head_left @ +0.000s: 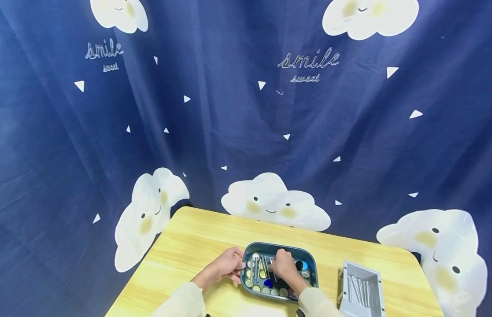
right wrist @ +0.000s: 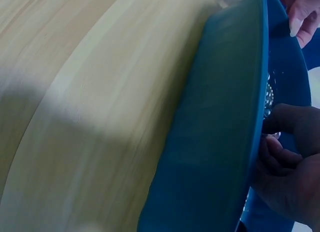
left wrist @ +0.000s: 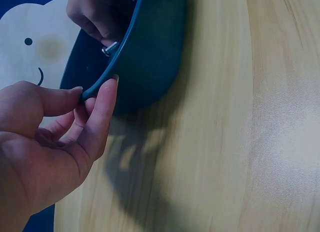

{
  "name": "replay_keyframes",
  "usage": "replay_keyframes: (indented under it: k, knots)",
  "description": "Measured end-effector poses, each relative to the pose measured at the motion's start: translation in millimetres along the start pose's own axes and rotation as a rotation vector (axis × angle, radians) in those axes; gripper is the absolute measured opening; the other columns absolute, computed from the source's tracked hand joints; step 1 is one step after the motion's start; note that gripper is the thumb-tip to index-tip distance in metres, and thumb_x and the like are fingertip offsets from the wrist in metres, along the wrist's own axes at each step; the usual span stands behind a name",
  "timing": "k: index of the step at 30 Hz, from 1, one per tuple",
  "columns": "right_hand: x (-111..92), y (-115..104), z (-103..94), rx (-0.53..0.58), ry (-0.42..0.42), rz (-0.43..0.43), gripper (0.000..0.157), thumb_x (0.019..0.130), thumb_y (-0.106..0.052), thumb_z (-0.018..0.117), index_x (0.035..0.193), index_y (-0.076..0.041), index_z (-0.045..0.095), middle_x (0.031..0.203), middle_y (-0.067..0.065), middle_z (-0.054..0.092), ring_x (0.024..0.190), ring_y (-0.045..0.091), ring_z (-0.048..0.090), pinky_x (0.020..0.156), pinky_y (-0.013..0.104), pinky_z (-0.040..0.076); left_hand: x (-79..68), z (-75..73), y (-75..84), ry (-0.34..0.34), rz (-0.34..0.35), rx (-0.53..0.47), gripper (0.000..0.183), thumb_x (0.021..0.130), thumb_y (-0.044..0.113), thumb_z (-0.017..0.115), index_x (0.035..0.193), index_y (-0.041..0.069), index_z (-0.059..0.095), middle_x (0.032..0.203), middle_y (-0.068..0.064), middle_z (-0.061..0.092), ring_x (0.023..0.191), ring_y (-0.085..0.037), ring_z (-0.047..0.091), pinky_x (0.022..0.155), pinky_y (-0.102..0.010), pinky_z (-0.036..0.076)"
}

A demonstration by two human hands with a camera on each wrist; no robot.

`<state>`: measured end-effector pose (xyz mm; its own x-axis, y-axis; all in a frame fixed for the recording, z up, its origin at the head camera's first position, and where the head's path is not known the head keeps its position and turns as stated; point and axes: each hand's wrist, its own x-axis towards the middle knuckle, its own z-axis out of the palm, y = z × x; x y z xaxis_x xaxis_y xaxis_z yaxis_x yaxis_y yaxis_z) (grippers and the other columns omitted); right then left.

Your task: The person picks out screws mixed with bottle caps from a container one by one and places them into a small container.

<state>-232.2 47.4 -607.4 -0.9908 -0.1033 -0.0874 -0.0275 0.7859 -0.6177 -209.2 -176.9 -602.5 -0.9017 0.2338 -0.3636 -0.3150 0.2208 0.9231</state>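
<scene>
We see the left hand pinching the rim of a dark tub on the desk. Inside it, the right hand bunches its fingers narrowly, a metal bolt at their tips; we cannot tell whether they grip it. A grey box stands to the right.

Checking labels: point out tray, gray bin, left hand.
Tray (left wrist: 152,57), left wrist view, outer wall.
Gray bin (head_left: 366,273), head view, far inner wall.
Left hand (left wrist: 55,152), left wrist view, middle of the hand.
</scene>
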Motion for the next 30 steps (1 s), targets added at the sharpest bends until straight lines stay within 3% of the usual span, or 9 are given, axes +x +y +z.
replay_keyframes:
  k: [7,13,22,30]
  knots:
    - [-3,-3,-10.6,0.038,-0.022,0.017,0.039,0.077,-0.005,0.084,0.053,-0.016,0.055,0.046,-0.007,0.048,0.045,0.012,0.053,0.045,0.023,0.045,-2.9,1.1,1.3,0.000,0.002,0.011,0.034,0.095,-0.004,0.060,0.126,-0.007,0.048,0.079,-0.008,0.058,0.059,-0.013,0.054,0.056,-0.034,0.069]
    - [-7,-5,-24.1,0.047,-0.036,-0.027,0.030,0.077,-0.004,0.081,0.057,-0.013,0.061,0.048,-0.006,0.055,0.042,0.009,0.054,0.043,0.021,0.049,-3.2,1.3,2.0,-0.001,0.003,0.012,0.034,0.094,-0.003,0.061,0.126,-0.007,0.048,0.075,-0.004,0.054,0.058,-0.012,0.053,0.054,-0.032,0.069]
    - [-10,-4,-42.5,0.041,-0.024,-0.065,0.028,0.073,-0.005,0.078,0.056,-0.016,0.059,0.042,-0.009,0.049,0.038,0.008,0.052,0.046,0.022,0.048,-0.1,0.9,-0.2,0.000,0.002,0.019,0.035,0.094,-0.004,0.060,0.126,-0.007,0.047,0.073,-0.004,0.053,0.056,-0.012,0.052,0.055,-0.032,0.069]
    - [-14,-5,-60.7,0.005,-0.014,-0.076,0.028,0.072,-0.010,0.085,0.061,-0.014,0.060,0.054,-0.007,0.052,0.050,0.011,0.051,0.046,0.022,0.042,1.4,1.4,-0.2,0.002,-0.005,0.023,0.034,0.094,-0.004,0.060,0.125,-0.007,0.047,0.074,-0.005,0.054,0.057,-0.012,0.053,0.055,-0.032,0.069]
